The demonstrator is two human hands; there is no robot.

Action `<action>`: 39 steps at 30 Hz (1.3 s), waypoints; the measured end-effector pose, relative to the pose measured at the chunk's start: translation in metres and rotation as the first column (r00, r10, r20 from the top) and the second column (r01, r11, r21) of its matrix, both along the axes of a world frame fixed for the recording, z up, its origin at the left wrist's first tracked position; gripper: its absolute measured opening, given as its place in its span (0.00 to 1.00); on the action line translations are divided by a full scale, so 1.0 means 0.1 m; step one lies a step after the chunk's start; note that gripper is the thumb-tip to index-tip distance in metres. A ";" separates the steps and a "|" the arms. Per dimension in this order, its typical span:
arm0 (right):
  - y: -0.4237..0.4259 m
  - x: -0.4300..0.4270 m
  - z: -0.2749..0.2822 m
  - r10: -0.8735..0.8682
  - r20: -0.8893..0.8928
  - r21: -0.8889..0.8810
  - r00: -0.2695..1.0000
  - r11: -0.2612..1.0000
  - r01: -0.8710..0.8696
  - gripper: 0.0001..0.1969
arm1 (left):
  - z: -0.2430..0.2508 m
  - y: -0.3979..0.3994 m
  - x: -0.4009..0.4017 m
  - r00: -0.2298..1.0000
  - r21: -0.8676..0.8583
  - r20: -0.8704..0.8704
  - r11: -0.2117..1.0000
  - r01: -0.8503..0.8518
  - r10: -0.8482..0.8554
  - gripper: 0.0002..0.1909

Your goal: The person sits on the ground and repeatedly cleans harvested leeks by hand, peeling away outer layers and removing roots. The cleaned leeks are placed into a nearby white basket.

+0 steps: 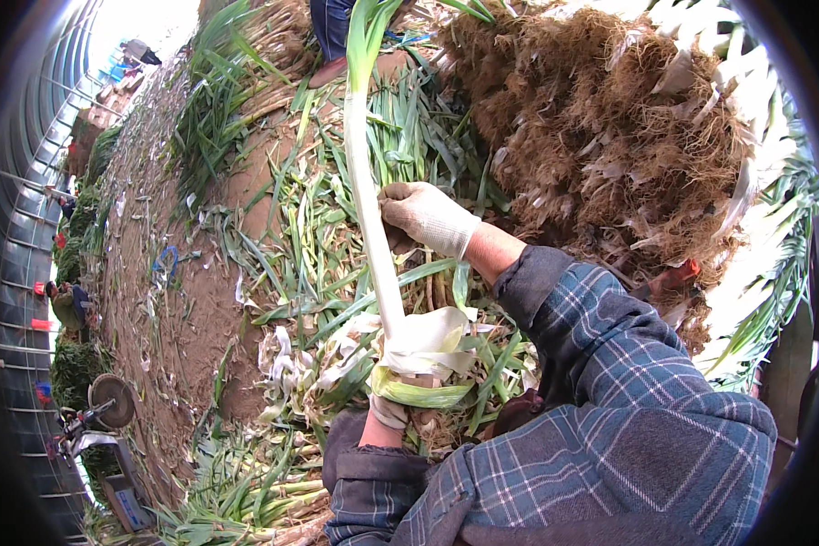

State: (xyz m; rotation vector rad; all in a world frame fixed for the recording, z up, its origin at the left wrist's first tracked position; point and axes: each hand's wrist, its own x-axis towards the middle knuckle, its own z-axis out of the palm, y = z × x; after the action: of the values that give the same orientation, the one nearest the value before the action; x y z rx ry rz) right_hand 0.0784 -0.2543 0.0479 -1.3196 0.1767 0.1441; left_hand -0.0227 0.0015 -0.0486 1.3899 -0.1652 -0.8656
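A long leek (368, 177), white in the shank and green at the top, stands across the middle of the view. Its loosened outer layers (430, 341) fold down around the lower end. My left hand (389, 411), in a pale knit glove, is shut on that root end; the layers hide most of its fingers. Beside the shank, at mid-height, is my gloved right hand (426, 215). Its fingers are curled against the stalk, and whether they grip it is not clear. Leaf trimmings (321, 252) and peeled skins cover the ground below.
On the right rises a big stack of leeks, its brown roots (607, 136) towards me. More leeks (273, 498) lie at the lower left. A person's leg and shoe (329, 68) are at the top. A wheeled vehicle (102, 416) and another person (68, 304) are farther off.
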 end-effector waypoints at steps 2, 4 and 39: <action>-0.02 0.00 -0.03 -0.010 0.033 0.081 0.999 0.997 0.007 0.14 | 0.03 -0.02 0.01 0.999 0.017 0.037 1.000 0.015 -0.016 0.27; -0.07 0.02 -0.06 -0.076 0.117 0.246 0.990 0.968 0.045 0.15 | 0.08 -0.04 0.03 0.991 0.072 0.118 0.996 0.055 -0.063 0.26; -0.28 0.03 -0.06 -0.202 0.126 0.205 0.971 0.963 0.174 0.11 | 0.03 -0.10 0.12 0.964 0.080 0.258 0.996 0.047 -0.066 0.31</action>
State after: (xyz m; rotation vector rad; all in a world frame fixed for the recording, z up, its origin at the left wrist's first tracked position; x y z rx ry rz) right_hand 0.0810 -0.2826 0.0416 -1.1084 0.1588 -0.0957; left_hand -0.0105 -0.0083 -0.0451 1.5718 -0.3795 -0.7384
